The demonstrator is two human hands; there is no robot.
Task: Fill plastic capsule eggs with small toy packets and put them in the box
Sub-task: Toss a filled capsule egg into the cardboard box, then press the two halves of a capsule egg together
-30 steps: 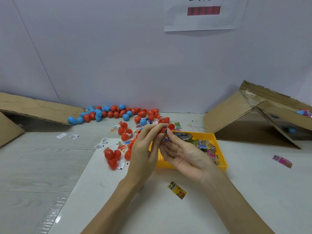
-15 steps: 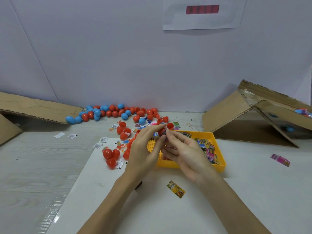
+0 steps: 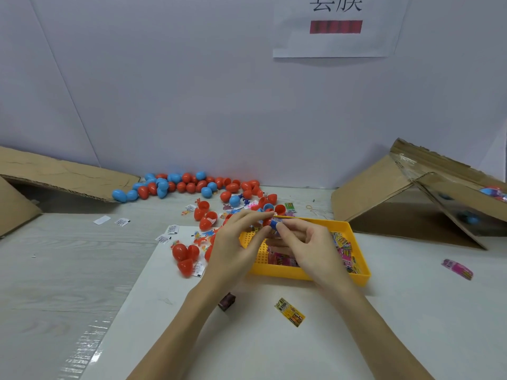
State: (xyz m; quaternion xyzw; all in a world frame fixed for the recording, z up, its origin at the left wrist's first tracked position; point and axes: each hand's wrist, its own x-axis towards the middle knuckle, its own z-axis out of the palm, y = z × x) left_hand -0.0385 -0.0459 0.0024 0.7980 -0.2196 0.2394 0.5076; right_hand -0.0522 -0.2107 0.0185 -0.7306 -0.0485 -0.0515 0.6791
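Both hands meet above the far left corner of the yellow tray (image 3: 307,272). My left hand (image 3: 236,242) pinches a red capsule egg half (image 3: 266,221) between thumb and fingertips. My right hand (image 3: 310,248) pinches a small blue toy packet (image 3: 276,222) against that half; how far the packet sits inside is hidden by my fingers. Colourful toy packets (image 3: 344,248) lie in the tray. Loose red and blue capsule eggs (image 3: 189,185) are heaped along the back wall. The cardboard box (image 3: 428,198) lies on its side at the right with a few eggs inside.
Several red egg halves (image 3: 184,256) and small white slips lie left of the tray. A yellow packet (image 3: 289,315) and a dark small item (image 3: 227,301) lie on the white sheet near me. A pink packet (image 3: 457,268) lies at the right. Flattened cardboard (image 3: 55,179) sits at the left.
My right hand has turned from palm-up to palm-down and its fingers have curled onto the packet at the egg half. Both hands stayed over the tray's far left corner.
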